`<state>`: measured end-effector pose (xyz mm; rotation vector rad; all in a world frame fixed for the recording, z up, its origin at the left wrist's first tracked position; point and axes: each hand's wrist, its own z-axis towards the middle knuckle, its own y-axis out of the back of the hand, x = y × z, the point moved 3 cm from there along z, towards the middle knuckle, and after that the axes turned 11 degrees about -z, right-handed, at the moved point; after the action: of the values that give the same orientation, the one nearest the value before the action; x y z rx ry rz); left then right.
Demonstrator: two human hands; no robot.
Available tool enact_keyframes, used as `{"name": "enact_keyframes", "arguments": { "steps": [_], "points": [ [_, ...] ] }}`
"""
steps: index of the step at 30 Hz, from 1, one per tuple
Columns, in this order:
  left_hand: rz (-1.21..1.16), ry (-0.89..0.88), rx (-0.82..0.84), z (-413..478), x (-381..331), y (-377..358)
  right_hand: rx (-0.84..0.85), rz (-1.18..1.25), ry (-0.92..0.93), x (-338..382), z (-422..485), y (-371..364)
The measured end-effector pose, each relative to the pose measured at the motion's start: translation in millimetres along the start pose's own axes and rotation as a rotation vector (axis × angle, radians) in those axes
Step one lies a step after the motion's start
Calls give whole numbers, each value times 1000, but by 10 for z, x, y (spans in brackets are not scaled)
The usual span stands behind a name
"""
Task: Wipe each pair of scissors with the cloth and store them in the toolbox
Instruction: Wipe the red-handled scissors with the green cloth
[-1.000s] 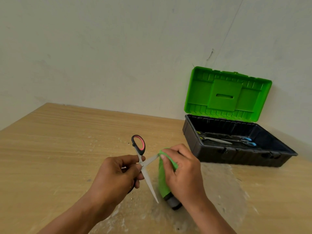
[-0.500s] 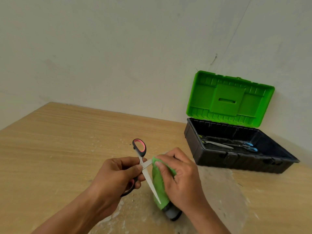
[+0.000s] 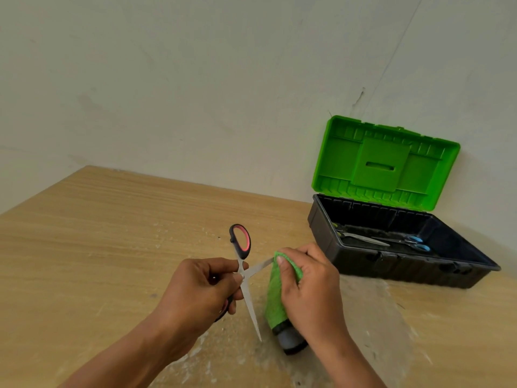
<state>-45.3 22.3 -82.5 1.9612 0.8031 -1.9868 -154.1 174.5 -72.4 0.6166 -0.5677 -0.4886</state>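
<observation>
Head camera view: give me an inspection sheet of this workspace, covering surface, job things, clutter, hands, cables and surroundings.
Surface: wooden table, with pale dusty smears near the hands.
Job's things: red-handled scissors opened wide; green cloth wrapped on one blade; toolbox open, lid raised, stored scissors inside, two pairs.
Clutter: nothing seen.
Hands: left hand grips the red-handled scissors near the pivot; right hand pinches the green cloth round the blade.
Cables: nothing seen.
Surroundings: plain wall, cracked above the toolbox.

The wooden table [image 3: 84, 233] bears an open toolbox [image 3: 391, 264] by the wall.
</observation>
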Motion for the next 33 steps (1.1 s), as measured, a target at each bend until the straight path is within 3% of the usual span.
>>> {"name": "enact_keyframes", "arguments": {
  "steps": [8, 13, 18, 22, 26, 31, 33],
  "points": [
    [124, -97, -39, -2, 14, 36, 278, -34, 304, 258, -53, -11],
    [103, -69, -10, 45, -18, 73, 340, 42, 420, 328, -111, -55],
    [42, -22, -18, 119, -33, 149, 389, 207, 385, 309, -114, 28],
    [30, -18, -9, 113, -49, 143, 417, 181, 428, 316, -165, 5],
    [16, -26, -4, 130, -51, 124, 263, 104, 375, 359, -139, -23],
    [41, -27, -30, 130, -25, 150, 415, 111, 490, 409, -171, -26],
    [36, -18, -8, 134, -19, 121, 369, 116, 452, 368, -149, -24]
  ]
}}
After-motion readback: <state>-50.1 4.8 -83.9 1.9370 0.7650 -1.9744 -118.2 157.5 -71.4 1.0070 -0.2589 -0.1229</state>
